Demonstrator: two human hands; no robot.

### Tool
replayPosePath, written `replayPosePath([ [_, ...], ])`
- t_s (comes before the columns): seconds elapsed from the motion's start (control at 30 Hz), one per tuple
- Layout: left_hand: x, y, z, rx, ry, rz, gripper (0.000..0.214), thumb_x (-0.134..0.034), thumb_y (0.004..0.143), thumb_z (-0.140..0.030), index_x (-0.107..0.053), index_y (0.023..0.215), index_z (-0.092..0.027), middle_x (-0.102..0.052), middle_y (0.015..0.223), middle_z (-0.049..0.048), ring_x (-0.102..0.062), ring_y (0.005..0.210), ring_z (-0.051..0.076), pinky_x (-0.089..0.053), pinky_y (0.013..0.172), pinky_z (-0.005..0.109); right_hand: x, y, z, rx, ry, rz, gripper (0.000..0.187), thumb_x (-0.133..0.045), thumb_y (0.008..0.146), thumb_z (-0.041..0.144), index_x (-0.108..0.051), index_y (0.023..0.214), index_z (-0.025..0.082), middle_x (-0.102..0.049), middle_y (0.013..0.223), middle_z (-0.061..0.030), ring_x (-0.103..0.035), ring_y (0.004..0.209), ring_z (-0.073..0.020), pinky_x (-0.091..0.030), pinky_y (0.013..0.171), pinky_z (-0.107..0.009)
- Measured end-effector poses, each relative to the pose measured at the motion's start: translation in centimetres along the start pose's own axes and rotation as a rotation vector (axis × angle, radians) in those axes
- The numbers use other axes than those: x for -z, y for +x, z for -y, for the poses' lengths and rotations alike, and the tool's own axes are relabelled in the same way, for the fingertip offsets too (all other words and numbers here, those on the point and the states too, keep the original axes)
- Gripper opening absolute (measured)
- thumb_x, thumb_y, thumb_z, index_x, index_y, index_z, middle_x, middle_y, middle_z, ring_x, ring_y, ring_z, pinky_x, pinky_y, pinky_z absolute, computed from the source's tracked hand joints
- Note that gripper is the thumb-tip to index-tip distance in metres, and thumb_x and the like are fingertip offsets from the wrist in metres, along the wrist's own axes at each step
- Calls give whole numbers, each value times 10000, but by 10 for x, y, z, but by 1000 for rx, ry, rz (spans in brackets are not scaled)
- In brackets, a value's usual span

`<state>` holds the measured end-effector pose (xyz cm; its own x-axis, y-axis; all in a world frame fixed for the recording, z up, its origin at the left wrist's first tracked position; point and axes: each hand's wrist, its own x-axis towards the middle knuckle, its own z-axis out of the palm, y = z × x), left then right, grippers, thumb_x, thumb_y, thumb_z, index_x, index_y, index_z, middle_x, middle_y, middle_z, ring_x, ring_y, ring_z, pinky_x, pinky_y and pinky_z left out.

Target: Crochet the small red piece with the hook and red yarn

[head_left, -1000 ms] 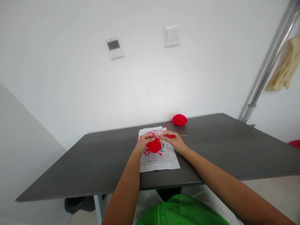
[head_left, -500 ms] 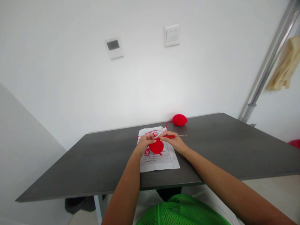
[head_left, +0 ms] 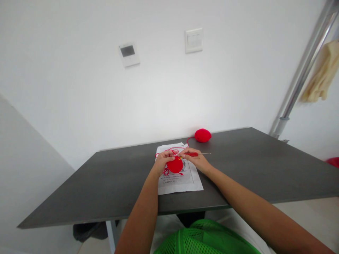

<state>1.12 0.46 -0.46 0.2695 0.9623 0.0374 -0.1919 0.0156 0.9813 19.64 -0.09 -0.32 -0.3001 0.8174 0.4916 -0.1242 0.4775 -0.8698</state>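
A round red crochet piece point(head_left: 175, 165) is pinched along its upper left edge by my left hand point(head_left: 162, 161). My right hand point(head_left: 196, 159) grips a crochet hook point(head_left: 191, 154) with a red handle; one thin metal end points right, and the other end lies near the top of the piece. A small yellow stitch marker point(head_left: 180, 158) shows at the piece's upper right edge. Red yarn point(head_left: 172, 149) loops about my left fingers and runs back to a ball of red yarn point(head_left: 202, 135). A loose tangle of yarn point(head_left: 166, 171) hangs at the piece's lower left.
Under my hands lies a white printed sheet point(head_left: 180, 187) on the dark grey table point(head_left: 119, 183). The white wall point(head_left: 159, 98) rises behind the table's back edge. A metal pole point(head_left: 302, 81) stands at the right, with pale gloves point(head_left: 321, 76) beyond it.
The red crochet piece has shifted slightly left between my hands. Both hands and the hook stay almost in the same place.
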Motion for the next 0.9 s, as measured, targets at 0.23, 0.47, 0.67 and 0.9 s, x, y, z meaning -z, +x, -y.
replayPosePath([
  [0.23,0,0,1,-14,65,16,379,-724,549,-178,-658,919,-129,-648,745,36,-571,641,130,-406,631,245,0,-2,1,6,-61,15,93,-623,754,278,-654,782,195,-648,799,-27,-586,780,-178,-439,745,-297],
  [0.47,-1,0,0,-19,53,7,336,-735,521,-175,-665,845,-118,-615,677,12,-537,593,108,-390,595,226,-1,-2,0,51,-76,37,141,-597,775,314,-630,769,177,-639,810,-37,-585,847,-186,-435,794,-309],
  [0.67,0,0,0,-19,53,6,343,-728,528,-181,-666,860,-124,-605,675,9,-538,597,110,-388,597,231,0,-1,-2,33,-88,18,133,-604,775,301,-641,780,174,-640,800,-32,-585,804,-173,-440,766,-301],
  [0.9,2,1,2,-29,101,-22,326,-715,533,-180,-670,852,-124,-616,681,14,-530,592,110,-377,580,227,1,0,1,-22,24,27,177,-626,756,337,-641,766,161,-639,771,-31,-590,766,-164,-456,733,-300],
])
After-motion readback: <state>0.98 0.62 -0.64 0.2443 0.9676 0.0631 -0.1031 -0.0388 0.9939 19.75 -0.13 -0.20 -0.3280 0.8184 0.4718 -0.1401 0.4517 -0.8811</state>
